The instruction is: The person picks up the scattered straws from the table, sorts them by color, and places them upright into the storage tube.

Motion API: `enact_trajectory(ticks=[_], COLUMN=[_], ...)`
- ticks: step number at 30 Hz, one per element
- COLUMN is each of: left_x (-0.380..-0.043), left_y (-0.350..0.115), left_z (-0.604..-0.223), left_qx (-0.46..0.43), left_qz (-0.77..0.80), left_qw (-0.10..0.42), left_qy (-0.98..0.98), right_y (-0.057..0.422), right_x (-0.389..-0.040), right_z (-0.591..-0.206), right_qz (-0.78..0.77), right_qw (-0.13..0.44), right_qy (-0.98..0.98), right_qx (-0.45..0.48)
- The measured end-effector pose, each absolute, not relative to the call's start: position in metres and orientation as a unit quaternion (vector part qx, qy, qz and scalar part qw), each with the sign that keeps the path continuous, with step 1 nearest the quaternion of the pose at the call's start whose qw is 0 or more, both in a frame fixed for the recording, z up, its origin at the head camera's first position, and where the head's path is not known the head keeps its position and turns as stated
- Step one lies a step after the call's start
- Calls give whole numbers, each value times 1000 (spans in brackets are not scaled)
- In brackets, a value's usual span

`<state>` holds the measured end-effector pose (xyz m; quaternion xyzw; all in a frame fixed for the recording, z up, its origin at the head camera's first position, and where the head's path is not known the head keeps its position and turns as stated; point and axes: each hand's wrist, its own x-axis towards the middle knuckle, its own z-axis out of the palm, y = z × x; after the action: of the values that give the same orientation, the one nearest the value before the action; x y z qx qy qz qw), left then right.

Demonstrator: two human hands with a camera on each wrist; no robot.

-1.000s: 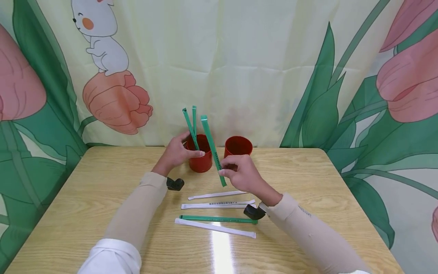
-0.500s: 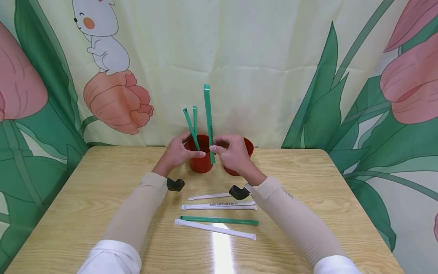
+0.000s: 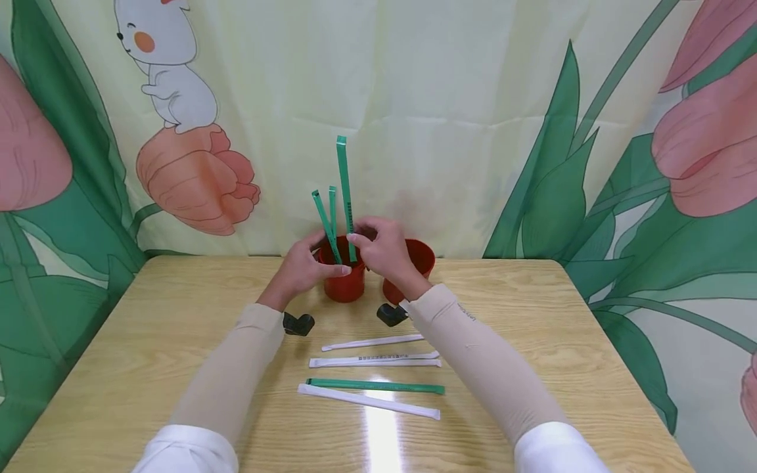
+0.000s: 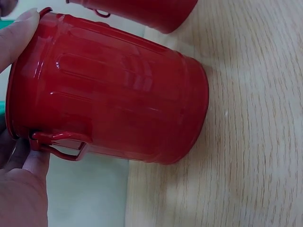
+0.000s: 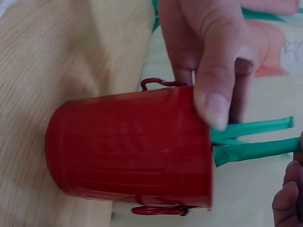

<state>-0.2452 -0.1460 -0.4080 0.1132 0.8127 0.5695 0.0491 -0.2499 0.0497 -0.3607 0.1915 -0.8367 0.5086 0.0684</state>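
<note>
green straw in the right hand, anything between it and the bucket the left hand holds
Nothing visible: the wrapped green straw has its lower end at the mouth of the red bucket. Two other straws lean left inside it, beside the left hand.

two red buckets (image 3: 345, 288), four green straws (image 3: 375, 385), four white straws (image 3: 369, 401), two hands (image 3: 299, 269)

On the light wood-grain table (image 3: 148, 368), a left red pail (image 3: 344, 289) and a right red pail (image 3: 422, 257) stand far; nearer lie white paper-wrapped straws (image 3: 369, 402) and one green paper-wrapped straw (image 3: 378, 386).
</note>
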Motion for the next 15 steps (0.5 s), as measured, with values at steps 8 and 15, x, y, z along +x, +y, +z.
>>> enact_trajectory(ticks=[8,15], left_x=[-246,-246], left_y=[-149,-148], left_z=[-409,-411], left_qx=[114,115], left_qz=[565,564], left_qw=[46,42], left_qy=[816,817], right_y=[44,43], right_x=[-260,-258], right_z=[-376,-383], right_qz=[474,440], right_qw=[43,15], right_qy=[-860,-880], right_qx=[184,178])
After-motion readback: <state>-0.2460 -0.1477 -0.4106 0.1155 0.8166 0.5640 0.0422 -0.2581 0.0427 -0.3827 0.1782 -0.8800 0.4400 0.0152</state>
